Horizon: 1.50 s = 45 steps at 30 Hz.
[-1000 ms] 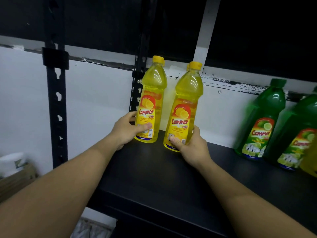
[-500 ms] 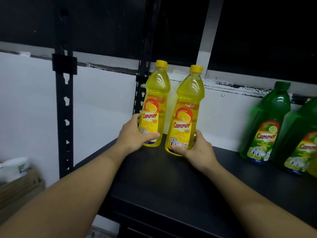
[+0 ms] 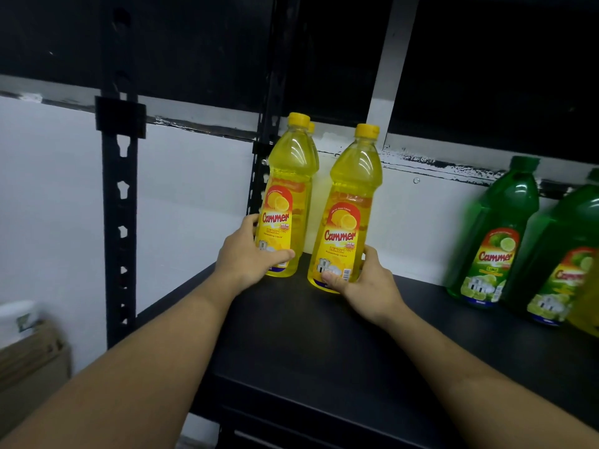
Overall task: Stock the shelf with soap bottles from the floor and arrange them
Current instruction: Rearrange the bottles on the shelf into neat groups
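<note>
Two yellow soap bottles stand upright on the black shelf (image 3: 324,345) near its back left corner. The left hand (image 3: 246,260) grips the left bottle (image 3: 288,196) low down; the right hand (image 3: 369,286) grips the right bottle (image 3: 346,215) at its base. Green bottles (image 3: 496,234) stand well apart, rightward.

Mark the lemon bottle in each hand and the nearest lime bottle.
left lemon bottle (image 3: 285,202): head view, upper label.
right lemon bottle (image 3: 351,189): head view, shoulder above label.
nearest lime bottle (image 3: 494,257): head view, front label.
</note>
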### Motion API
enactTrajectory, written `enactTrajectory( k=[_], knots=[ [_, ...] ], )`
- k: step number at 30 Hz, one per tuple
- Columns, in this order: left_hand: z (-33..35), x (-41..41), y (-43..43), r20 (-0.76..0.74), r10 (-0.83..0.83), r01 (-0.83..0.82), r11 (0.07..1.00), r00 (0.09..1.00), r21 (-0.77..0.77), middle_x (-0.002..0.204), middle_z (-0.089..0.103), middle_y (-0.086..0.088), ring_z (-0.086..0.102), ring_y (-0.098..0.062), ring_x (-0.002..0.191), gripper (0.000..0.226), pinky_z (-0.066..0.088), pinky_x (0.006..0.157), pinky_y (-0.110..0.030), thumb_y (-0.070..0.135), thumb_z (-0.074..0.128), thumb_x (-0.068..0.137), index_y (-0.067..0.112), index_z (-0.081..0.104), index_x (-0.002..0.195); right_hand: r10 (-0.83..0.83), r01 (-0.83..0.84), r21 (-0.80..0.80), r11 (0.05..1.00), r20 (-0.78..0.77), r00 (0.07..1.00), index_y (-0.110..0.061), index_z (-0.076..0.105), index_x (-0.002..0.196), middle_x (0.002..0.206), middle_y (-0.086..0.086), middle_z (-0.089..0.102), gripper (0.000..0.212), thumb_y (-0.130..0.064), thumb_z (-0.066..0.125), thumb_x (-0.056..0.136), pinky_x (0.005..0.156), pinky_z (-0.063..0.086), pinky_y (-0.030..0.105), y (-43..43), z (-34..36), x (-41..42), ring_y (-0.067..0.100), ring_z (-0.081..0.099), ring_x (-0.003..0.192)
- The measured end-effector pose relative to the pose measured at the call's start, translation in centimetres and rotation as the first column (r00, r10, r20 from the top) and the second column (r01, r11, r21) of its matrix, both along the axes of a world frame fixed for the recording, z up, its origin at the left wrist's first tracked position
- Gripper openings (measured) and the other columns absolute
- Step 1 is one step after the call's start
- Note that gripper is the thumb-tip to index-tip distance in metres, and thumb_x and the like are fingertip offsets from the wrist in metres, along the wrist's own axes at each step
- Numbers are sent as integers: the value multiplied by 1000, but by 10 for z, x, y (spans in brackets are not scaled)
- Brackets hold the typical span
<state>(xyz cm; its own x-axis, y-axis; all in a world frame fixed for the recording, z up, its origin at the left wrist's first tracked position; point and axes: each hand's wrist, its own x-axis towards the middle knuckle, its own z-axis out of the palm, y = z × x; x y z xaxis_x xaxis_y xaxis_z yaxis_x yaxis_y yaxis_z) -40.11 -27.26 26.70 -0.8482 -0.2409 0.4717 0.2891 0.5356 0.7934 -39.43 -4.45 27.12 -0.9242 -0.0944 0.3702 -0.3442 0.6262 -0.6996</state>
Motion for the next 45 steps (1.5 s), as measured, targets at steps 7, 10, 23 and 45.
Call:
enactTrajectory(
  k=[7, 10, 23, 45],
  knots=[
    [0, 1, -1, 23, 3, -4, 999, 1000, 39, 118, 58, 7, 60, -14, 103, 90, 49, 90, -31, 54, 86, 65, 25, 42, 137, 21, -23, -51, 998, -42, 999, -26, 25, 149, 127, -8, 60, 90, -53, 75, 80, 87, 44, 22, -1, 2, 5, 10, 61, 105],
    [0, 1, -1, 28, -3, 2, 999, 1000, 47, 115, 57, 9, 60, -13, 101, 90, 48, 85, -27, 58, 86, 62, 26, 42, 134, 14, -18, -79, 997, -53, 999, -24, 24, 150, 118, -14, 54, 91, -57, 72, 80, 86, 46, 22, 0, 3, 6, 6, 57, 100],
    [0, 2, -1, 27, -36, 35, 999, 999, 36, 115, 56, 9, 57, -13, 103, 89, 45, 86, -27, 61, 81, 60, 25, 44, 134, 45, -47, -89, 995, -21, 999, -23, 41, 138, 122, -9, 60, 66, -50, 70, 85, 84, 42, 23, 1, 2, 4, 8, 58, 101],
    [8, 98, 91, -290, 70, -180, 911, 955, -372, 131, 45, 2, 54, -22, 113, 81, 53, 87, -42, 54, 80, 73, 19, 41, 135, -201, 228, -562, 795, 112, 973, -23, 61, 100, 102, 1, 68, 25, -18, 74, 79, 81, 54, 31, 72, -4, 85, 21, 66, 93]
  ],
)
